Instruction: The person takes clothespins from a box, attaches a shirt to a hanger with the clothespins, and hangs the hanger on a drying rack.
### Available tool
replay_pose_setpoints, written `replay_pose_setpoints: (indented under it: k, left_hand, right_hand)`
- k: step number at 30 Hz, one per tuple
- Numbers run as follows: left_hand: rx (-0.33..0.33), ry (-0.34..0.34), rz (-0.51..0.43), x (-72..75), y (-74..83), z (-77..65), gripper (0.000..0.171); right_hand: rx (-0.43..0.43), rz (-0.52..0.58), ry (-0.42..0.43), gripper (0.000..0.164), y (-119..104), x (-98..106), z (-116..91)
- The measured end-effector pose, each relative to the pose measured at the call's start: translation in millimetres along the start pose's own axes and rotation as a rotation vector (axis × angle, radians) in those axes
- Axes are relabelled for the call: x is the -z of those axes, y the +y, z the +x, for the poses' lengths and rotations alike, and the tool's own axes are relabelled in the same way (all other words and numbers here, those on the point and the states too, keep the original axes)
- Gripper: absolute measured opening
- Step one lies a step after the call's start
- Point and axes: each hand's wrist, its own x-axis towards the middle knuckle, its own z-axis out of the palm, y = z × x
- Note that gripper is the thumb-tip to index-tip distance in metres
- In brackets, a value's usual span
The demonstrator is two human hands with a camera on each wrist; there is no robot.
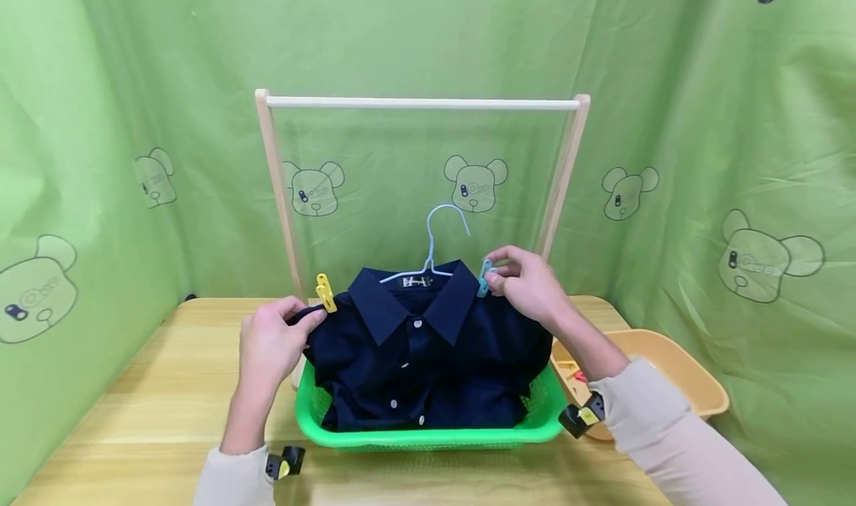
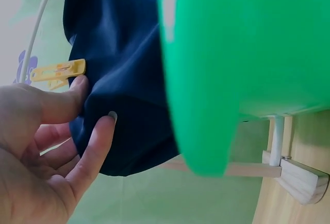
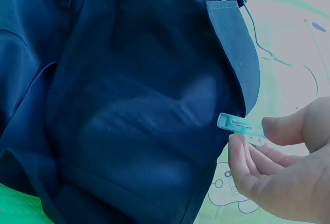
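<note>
A dark navy button-up shirt (image 1: 428,357) sits in a green basket (image 1: 435,438), with a light blue wire hanger (image 1: 431,250) inside its collar. My left hand (image 1: 273,336) pinches the shirt's shoulder fabric on the left. Just beside those fingers a yellow clothespin (image 2: 59,70) is clipped on the same shoulder. On the other shoulder, close to the collar, my right hand (image 1: 528,281) pinches a light blue clothespin (image 3: 234,123) between thumb and fingers. The tip of this clothespin is at the shirt's edge.
Behind the basket stands a wooden rack with a white crossbar (image 1: 421,104). An orange tray (image 1: 669,357) with several small colored clips lies to the right, partly under the right forearm. Green curtains (image 1: 414,30) surround the wooden table (image 1: 154,409).
</note>
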Motion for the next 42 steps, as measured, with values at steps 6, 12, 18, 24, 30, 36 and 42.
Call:
replay_pose_setpoints:
  k: [6, 12, 18, 24, 30, 36, 42]
  left_hand:
    - [-0.020, 0.059, 0.022, -3.6, -2.0, -0.5, 0.018]
    - [-0.013, 0.062, 0.019, -3.5, -2.0, -0.6, 0.018]
    - [0.005, 0.066, 0.004, -3.8, -1.5, -0.9, 0.018]
    - [0.012, 0.073, -0.010, -4.2, -1.9, -1.1, 0.018]
    - [0.002, 0.077, -0.035, -4.2, -1.8, -1.1, 0.018]
    - [-0.002, 0.084, -0.046, -3.9, -1.2, -0.6, 0.018]
    - [-0.030, 0.079, -0.059, -2.3, -3.1, 0.0, 0.017]
  right_hand:
    - [-0.003, -0.007, -0.021, 0.037, 2, 0, 1]
    - [0.004, -0.021, -0.034, 0.039, 5, 0, 2]
    - [-0.006, -0.019, -0.028, 0.042, 8, 0, 0]
    - [-0.021, 0.000, -0.013, 0.043, 10, 2, -4]
    - [-0.001, 0.026, 0.015, 0.043, 13, 5, -7]
    - [0.000, 0.073, 0.067, 0.042, 17, 9, -9]
    - [-0.018, 0.122, 0.145, 0.040, 27, 13, -15]
